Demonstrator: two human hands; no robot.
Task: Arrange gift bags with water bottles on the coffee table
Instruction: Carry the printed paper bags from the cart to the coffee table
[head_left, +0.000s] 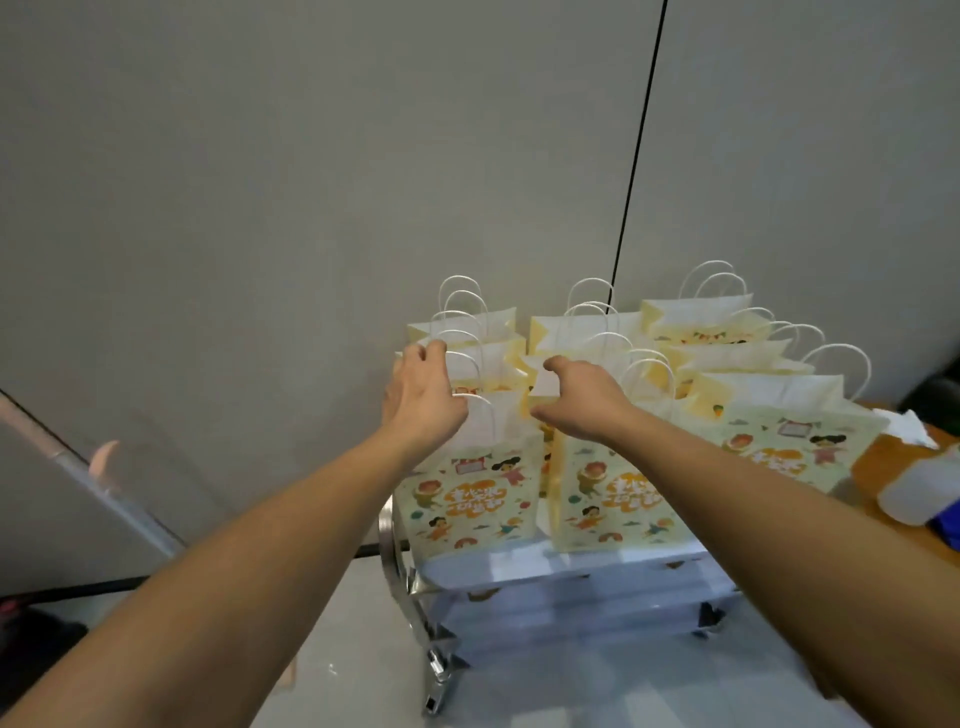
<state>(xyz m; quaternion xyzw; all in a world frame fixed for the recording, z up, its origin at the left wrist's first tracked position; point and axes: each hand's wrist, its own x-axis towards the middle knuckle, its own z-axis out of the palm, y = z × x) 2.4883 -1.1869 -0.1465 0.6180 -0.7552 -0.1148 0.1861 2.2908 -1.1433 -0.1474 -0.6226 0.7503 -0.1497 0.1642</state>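
Several pale yellow-green gift bags with cartoon children and white rope handles stand in three columns on a clear coffee table (524, 569) with chrome legs. My left hand (422, 397) reaches over the front left bag (467, 501); its fingers curl on the top edge and handle of the bag behind (483, 358). My right hand (584, 402) is above the front middle bag (613, 501), with thumb and fingers pinching the white side edge of a middle-column bag (543, 387). What is inside the bags is hidden.
A translucent water bottle (911, 493) with a blue label lies on an orange surface (872, 457) at the right, beside a crumpled white tissue (906, 428). A grey wall stands directly behind the table. A clear panel (104, 483) leans at the left.
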